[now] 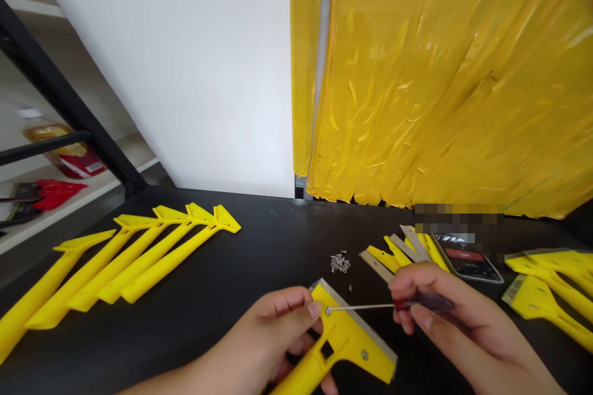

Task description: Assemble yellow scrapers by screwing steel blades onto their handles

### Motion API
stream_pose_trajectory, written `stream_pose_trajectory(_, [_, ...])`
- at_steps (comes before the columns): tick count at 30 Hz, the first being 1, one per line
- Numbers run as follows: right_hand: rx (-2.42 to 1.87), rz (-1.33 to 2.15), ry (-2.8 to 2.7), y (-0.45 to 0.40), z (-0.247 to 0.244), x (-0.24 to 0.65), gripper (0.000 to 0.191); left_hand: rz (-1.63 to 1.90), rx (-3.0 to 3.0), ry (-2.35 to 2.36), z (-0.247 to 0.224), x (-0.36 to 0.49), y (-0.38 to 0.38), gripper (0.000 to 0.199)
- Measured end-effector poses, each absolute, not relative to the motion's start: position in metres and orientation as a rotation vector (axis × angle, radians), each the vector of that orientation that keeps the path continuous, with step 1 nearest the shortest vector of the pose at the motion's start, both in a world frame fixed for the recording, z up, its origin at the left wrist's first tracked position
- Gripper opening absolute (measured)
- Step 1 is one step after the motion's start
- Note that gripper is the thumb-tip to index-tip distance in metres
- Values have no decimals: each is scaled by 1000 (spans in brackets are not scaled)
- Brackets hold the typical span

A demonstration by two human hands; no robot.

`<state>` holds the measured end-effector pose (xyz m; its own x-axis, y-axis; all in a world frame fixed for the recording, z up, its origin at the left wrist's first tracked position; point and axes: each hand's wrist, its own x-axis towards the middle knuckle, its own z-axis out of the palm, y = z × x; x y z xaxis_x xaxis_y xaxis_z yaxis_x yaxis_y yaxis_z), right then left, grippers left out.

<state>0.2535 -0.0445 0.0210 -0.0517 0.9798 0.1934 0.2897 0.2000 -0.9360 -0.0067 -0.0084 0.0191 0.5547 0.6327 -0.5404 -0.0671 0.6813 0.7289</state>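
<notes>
My left hand (282, 327) is closed around the head of a yellow scraper (349, 339), which has a metal blade along its upper right edge. Two screws show on the scraper's face. In my right hand (454, 315) is a screwdriver (370, 307) with a thin shaft and a dark reddish handle. Its tip meets the screw (328, 310) beside my left thumb. Beyond the scraper lies a small pile of screws (340, 262), with a single loose screw (350, 288) nearer to me.
Several yellow handles (171, 259) lie in a row at left. Behind my right hand are more scraper parts (386, 259) and a phone (467, 259). Scrapers with blades (537, 299) lie at far right. A yellow plastic sheet (440, 86) hangs behind the black table (185, 339).
</notes>
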Motion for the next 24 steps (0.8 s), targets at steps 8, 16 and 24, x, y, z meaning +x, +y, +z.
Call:
stream_pose_trajectory(8, [-1304, 762, -1585, -48, 21, 254, 16, 464, 752, 919, 29, -6, -11, 30])
stream_pose_trajectory(16, [-1246, 735, -1640, -48, 17, 257, 20, 481, 759, 874, 25, -6, -10, 28])
stream_pose_trajectory(24, [-1253, 643, -1693, -47, 21, 258, 20, 455, 748, 926, 30, -6, -13, 28])
